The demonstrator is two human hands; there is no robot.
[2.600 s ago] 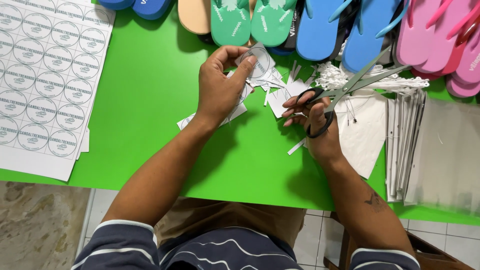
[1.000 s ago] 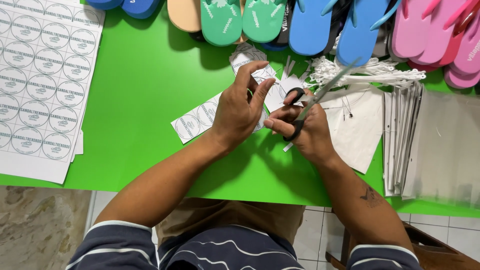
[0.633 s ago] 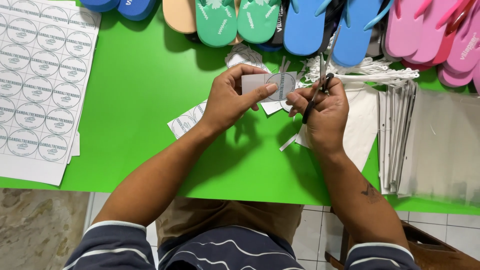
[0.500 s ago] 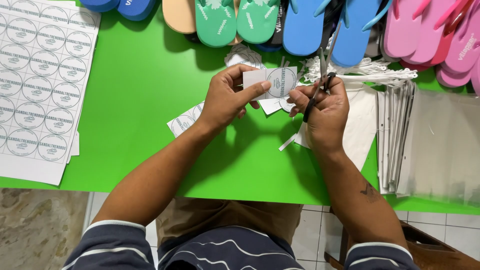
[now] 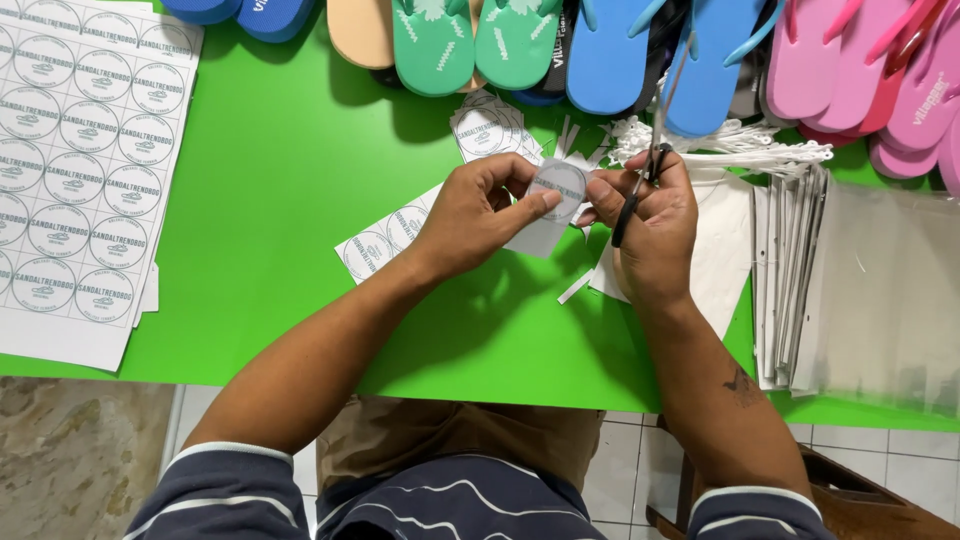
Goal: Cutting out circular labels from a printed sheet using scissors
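Between two hands (image 5: 475, 210) (image 5: 650, 220): one sticker (image 5: 556, 190).

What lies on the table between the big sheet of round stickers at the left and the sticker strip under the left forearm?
Between the sticker sheet and the sticker strip, the head view shows only bare green table.

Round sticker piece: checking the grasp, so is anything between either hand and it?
Nothing visible: the left hand pinches the round sticker piece, and the right hand, holding scissors, touches its other edge.
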